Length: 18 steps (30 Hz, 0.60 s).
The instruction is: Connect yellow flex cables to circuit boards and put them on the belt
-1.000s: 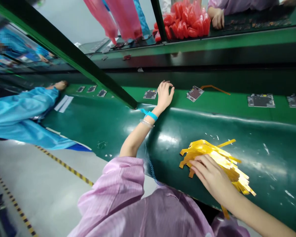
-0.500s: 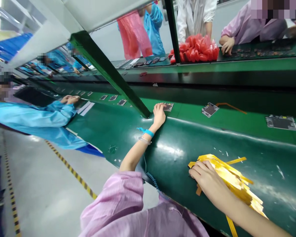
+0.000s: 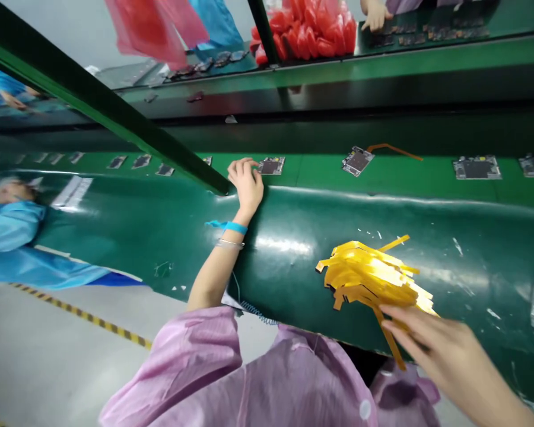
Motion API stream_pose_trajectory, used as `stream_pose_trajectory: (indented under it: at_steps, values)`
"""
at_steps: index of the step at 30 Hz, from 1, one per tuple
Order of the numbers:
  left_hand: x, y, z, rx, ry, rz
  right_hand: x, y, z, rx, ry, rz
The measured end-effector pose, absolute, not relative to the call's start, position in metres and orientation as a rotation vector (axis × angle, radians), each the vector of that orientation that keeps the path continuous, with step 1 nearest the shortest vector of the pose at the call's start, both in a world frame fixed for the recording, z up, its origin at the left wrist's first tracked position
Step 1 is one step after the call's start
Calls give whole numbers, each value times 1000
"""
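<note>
My left hand (image 3: 247,184) lies on the near edge of the green belt, fingers loosely bent and slightly apart, with nothing visible in them. Just right of its fingertips is a small dark circuit board (image 3: 272,165). A blue wrist strap (image 3: 234,227) and a clear bangle circle that wrist. My right hand (image 3: 436,341) is at the near side of a pile of yellow-orange flex cables (image 3: 369,273). Its thumb and fingers are apart, the tips at one loose flex cable (image 3: 394,350) that sticks out toward me; no firm grip shows.
Along the belt (image 3: 311,172) lie several circuit boards, one with an orange flex cable (image 3: 396,150) attached. A green post (image 3: 160,139) slants down left of my left hand. A co-worker's blue sleeve (image 3: 9,225) is at left. Red bags (image 3: 311,29) sit across the line.
My right hand has drawn back from the pile's left end to its near side, uncovering the cables. My left hand stays beside the board. The camera view has shifted.
</note>
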<state>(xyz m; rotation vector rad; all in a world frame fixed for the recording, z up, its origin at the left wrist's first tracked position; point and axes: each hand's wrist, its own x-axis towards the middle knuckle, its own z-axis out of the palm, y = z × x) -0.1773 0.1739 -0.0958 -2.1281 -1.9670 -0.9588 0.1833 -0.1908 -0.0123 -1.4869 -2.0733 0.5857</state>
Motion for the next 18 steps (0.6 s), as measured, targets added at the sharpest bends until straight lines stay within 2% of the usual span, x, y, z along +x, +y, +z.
stream_pose_trajectory:
  at_steps: [8, 18]
  values:
    - [-180, 177, -99, -2130, -1953, -902, 161, -226, -66, -1622, -2321, 11]
    - [-180, 192, -107, -2046, -2000, -904, 171, -223, -96, -1554, -2249, 51]
